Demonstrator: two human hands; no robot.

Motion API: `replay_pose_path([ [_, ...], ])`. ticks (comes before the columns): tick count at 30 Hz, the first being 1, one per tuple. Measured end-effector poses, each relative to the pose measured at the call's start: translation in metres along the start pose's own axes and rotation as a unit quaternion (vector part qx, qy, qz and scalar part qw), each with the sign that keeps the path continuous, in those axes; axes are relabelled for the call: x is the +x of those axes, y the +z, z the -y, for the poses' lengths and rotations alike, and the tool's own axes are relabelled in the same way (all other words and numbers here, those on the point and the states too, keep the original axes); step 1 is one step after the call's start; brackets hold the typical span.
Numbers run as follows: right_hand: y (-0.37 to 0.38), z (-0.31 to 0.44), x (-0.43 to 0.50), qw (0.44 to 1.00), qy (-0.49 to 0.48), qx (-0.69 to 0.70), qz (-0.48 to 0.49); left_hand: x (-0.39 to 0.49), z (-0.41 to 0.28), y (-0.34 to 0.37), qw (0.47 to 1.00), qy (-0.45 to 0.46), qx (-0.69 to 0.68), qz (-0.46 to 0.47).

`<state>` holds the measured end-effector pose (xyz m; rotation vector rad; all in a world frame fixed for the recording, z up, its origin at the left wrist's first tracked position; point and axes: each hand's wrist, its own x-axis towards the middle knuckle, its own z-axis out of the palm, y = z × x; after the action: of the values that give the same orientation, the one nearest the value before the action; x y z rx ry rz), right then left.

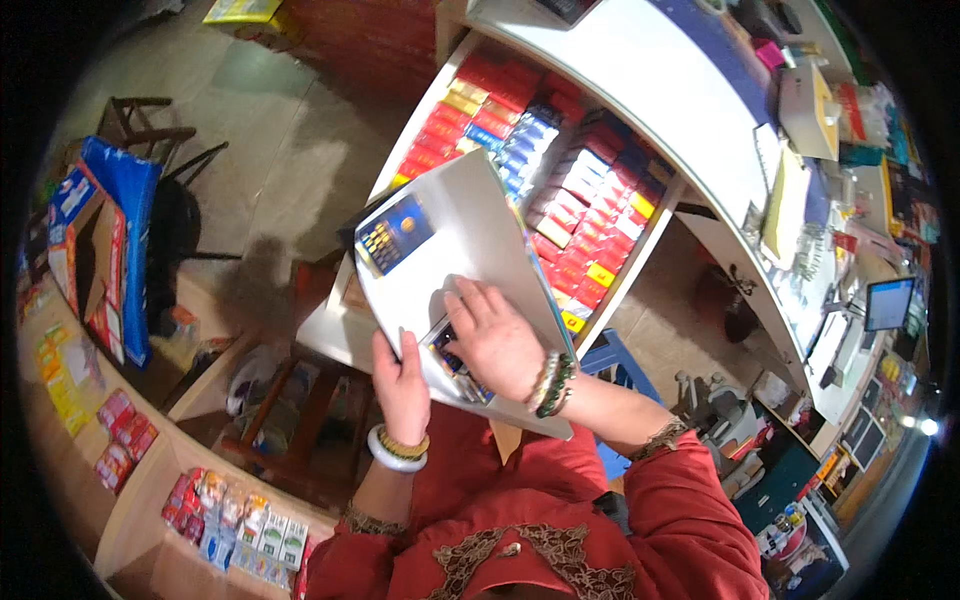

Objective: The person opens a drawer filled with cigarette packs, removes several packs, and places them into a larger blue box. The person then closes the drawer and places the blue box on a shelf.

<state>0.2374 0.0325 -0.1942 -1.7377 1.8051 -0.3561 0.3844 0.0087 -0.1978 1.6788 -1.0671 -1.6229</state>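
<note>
A large open booklet or folder (420,277) with pale inner faces is tilted in front of my lap. Printed on its upper left is a dark blue picture with gold blocks (395,234). Gripping the near left edge is my left hand (403,386), thumb on the pale face. My right hand (495,341) lies across the inside with its fingers stretched out on the pale surface. Partly under that palm is a second dark, colourful printed patch (450,356); the hand hides much of it. Whether the right fingers pinch anything is not visible.
Beyond the booklet, an open drawer (442,97) holds rows of small red, blue and gold packs (592,240). A white counter (622,52) curves away right. A blue plastic stool (619,360) stands by my right arm. At left are a cardboard box (112,247) and wooden shelving (142,517).
</note>
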Motion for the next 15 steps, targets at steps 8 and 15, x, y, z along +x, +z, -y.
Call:
replay_pose_path([
  [8,-0.008,-0.031,-0.013,0.991,-0.067,0.096,0.063,-0.009,0.002,0.010,1.000,0.010,0.022,0.019],
  [15,-0.015,-0.043,-0.002,0.974,-0.129,0.102,0.153,-0.009,0.006,0.009,1.000,0.000,0.028,0.010],
])
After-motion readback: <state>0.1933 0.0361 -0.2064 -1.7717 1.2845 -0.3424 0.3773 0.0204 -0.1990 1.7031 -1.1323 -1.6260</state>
